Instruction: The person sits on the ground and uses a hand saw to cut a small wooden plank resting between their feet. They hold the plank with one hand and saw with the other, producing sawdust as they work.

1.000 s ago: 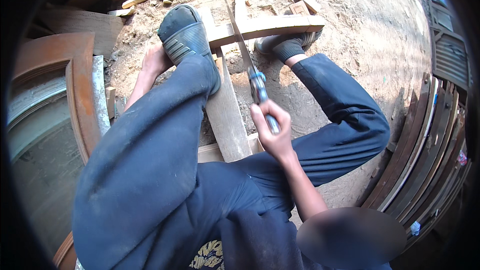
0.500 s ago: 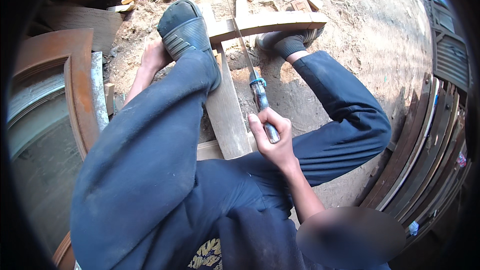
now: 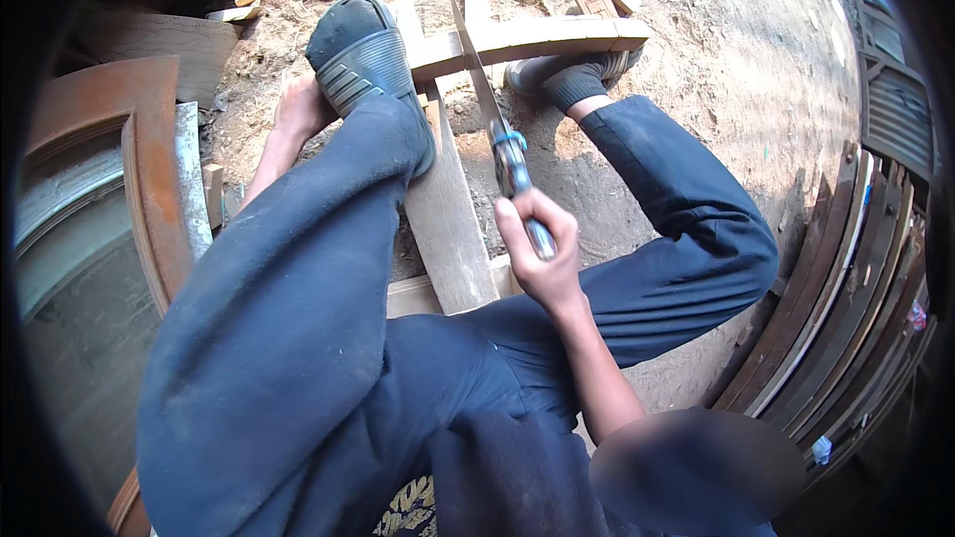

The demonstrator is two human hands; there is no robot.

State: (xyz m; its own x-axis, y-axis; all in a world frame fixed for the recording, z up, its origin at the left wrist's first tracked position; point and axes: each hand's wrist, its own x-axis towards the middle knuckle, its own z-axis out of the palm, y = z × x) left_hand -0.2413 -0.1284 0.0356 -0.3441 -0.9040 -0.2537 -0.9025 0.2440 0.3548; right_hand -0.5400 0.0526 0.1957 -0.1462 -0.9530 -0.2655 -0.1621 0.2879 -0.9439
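A curved brown wooden frame [image 3: 149, 169] stands left; dark stacked boards [image 3: 846, 288] lean right. A long pale plank [image 3: 448, 209] lies under the black shoe [image 3: 363, 50]. The right hand [image 3: 542, 249] is clenched around the thin-bladed handsaw [image 3: 487, 104], which crosses a pale crosspiece [image 3: 537, 38]. The left hand [image 3: 298, 109] rests on the dirt, its fingers hidden.

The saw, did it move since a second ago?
Yes. The right hand slid the saw along its cut in the curved wood strip, first back toward the person, then forward again. The grip stayed closed on the handle. The left hand stayed down by the shoe, and both feet kept pinning the wood.
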